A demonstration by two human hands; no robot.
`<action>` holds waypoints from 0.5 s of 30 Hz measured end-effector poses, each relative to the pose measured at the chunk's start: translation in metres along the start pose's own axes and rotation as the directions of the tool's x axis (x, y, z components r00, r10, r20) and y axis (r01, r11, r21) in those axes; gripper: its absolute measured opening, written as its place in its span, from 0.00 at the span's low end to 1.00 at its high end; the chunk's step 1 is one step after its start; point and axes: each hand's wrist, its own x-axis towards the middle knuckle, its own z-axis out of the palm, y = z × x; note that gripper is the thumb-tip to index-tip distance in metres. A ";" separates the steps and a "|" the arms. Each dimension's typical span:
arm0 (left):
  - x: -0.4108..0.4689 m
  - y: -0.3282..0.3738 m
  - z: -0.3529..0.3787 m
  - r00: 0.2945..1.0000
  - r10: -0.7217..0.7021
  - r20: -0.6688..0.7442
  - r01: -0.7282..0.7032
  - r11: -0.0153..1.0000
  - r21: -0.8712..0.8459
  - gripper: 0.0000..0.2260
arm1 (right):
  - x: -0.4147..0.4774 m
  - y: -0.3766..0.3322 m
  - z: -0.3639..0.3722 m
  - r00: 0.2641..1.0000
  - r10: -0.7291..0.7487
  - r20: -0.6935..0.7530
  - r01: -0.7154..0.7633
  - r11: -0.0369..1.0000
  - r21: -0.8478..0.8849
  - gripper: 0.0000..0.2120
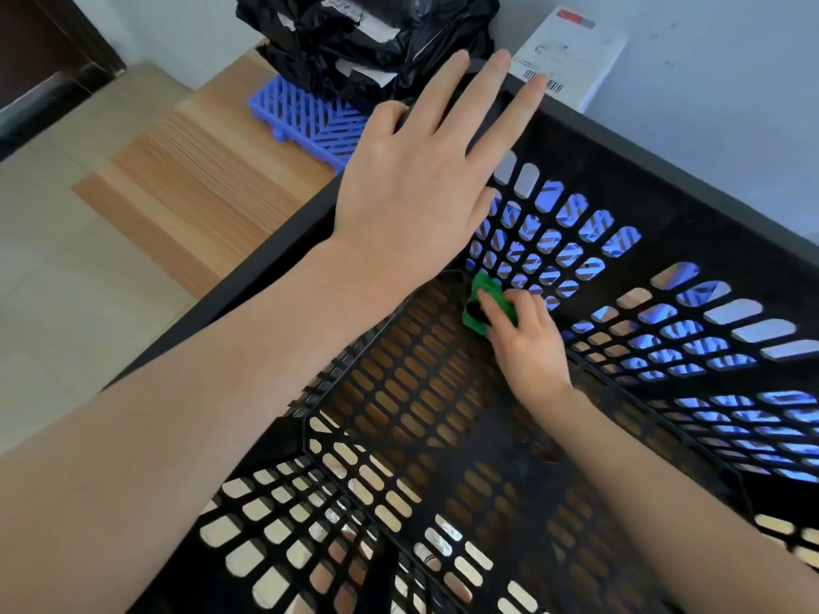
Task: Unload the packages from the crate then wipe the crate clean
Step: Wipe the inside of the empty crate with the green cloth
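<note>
A black perforated plastic crate point(691, 170) fills most of the view, with no packages inside. My left hand point(425, 170) lies flat with straight fingers over the crate's far corner rim. Deep inside, my right hand point(527, 343) presses a small green cloth point(481, 303) against the floor at the far corner, fingers curled over it. Black plastic-wrapped packages point(368, 37) are stacked outside the crate, on a blue plastic pallet point(310, 121). A white package with a barcode label point(571, 51) leans against the wall behind the crate.
The crate stands on a light wooden table point(208, 188), whose left edge drops to a pale tiled floor point(53, 268). A white wall point(731, 104) runs close behind. A dark door frame point(40, 68) is at the upper left.
</note>
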 end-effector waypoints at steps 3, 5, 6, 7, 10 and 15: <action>0.000 -0.001 0.000 1.000 0.000 -0.001 0.000 1.000 0.001 0.29 | -0.010 -0.016 0.008 0.993 0.110 -0.041 -0.108 0.994 0.032 0.20; 0.000 -0.001 0.000 1.000 -0.004 0.002 0.004 1.000 0.003 0.29 | -0.017 -0.037 0.005 0.989 0.143 -0.043 -0.138 0.984 0.114 0.19; 0.000 -0.001 0.001 1.000 -0.004 0.000 0.004 1.000 0.008 0.29 | -0.021 -0.047 0.002 0.993 0.110 -0.035 -0.102 0.981 0.165 0.19; 0.000 -0.001 0.001 1.000 -0.002 -0.002 0.002 1.000 0.013 0.29 | -0.028 -0.058 -0.001 0.999 0.040 -0.014 -0.036 0.977 0.210 0.20; 0.000 -0.001 0.001 1.000 0.004 -0.003 -0.004 1.000 0.026 0.29 | -0.070 -0.096 -0.011 0.964 -0.254 0.078 0.211 0.909 0.359 0.19; 0.000 -0.001 0.002 1.000 0.007 -0.013 -0.007 0.999 0.038 0.28 | -0.115 -0.123 -0.018 0.804 -0.581 0.122 0.438 0.719 0.540 0.18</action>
